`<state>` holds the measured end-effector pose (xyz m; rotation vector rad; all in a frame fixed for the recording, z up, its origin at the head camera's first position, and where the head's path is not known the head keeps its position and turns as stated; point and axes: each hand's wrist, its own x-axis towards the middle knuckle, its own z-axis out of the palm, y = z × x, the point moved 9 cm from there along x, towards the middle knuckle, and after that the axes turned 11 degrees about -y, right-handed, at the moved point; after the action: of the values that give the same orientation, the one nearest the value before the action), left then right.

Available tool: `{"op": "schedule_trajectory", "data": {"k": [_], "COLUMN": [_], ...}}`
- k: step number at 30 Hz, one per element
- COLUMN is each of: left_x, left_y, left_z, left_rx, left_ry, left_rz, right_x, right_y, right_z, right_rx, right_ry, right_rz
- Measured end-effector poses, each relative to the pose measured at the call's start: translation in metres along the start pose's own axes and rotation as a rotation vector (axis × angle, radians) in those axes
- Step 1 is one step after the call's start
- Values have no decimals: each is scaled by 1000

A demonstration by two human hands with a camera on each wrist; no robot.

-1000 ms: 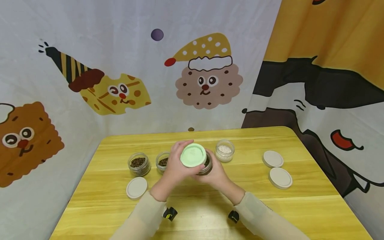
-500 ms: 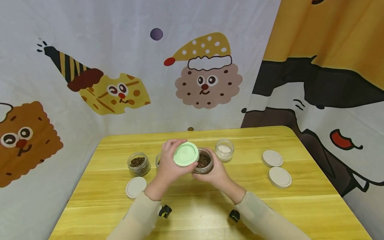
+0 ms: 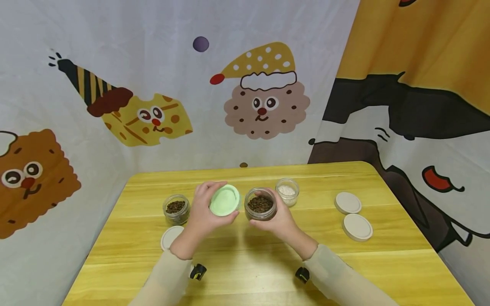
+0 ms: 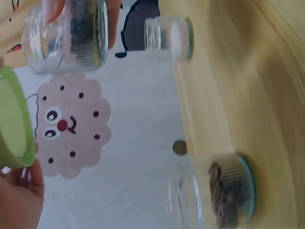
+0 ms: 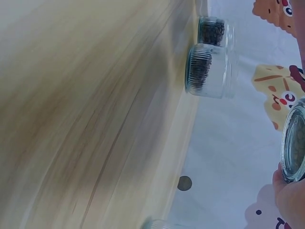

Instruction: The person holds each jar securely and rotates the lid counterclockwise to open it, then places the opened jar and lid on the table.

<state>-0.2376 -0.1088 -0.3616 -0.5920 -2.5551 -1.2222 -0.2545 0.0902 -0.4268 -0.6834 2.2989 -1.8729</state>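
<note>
In the head view my left hand (image 3: 200, 212) grips a round pale green lid (image 3: 224, 200) by its edge, with its recessed face showing. My right hand (image 3: 282, 221) holds an uncovered glass jar (image 3: 260, 205) partly filled with small dark brown pieces, perhaps beans or pellets. Lid and jar are apart, side by side above the table. The left wrist view shows the green lid (image 4: 14, 121) at its left edge and the held jar (image 4: 71, 38) above it. Only part of the held jar (image 5: 294, 143) appears in the right wrist view.
A jar of brown pieces (image 3: 176, 209) stands left on the wooden table (image 3: 245, 276). Another such jar (image 5: 207, 71), hidden behind my left hand from above, shows in the right wrist view. A jar with white contents (image 3: 287, 191) stands behind my right hand. White lids (image 3: 357, 227) lie on both sides.
My left hand has moved left with the green lid, from over the jar to beside it, uncovering the jar's mouth. My right hand still holds the jar, nearly in place.
</note>
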Motion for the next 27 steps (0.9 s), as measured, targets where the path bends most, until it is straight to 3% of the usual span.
{"op": "schedule_trajectory", "data": {"k": [8, 16, 22, 27], "left_x": [-7, -22, -36, -47], "left_y": [-12, -27, -41, -57], "left_z": [-7, -3, -1, 0], "left_rx": [152, 228, 230, 229], "left_ry": [-128, -338, -457, -536], "left_rz": [-72, -166, -227, -299], "right_x": [-2, -1, 0, -2], "right_y": [4, 9, 5, -15], "right_z": [-6, -9, -10, -9], "right_rx": [-25, -16, -16, -17], "right_ry": [21, 16, 20, 5], "right_rz": [72, 112, 85, 63]}}
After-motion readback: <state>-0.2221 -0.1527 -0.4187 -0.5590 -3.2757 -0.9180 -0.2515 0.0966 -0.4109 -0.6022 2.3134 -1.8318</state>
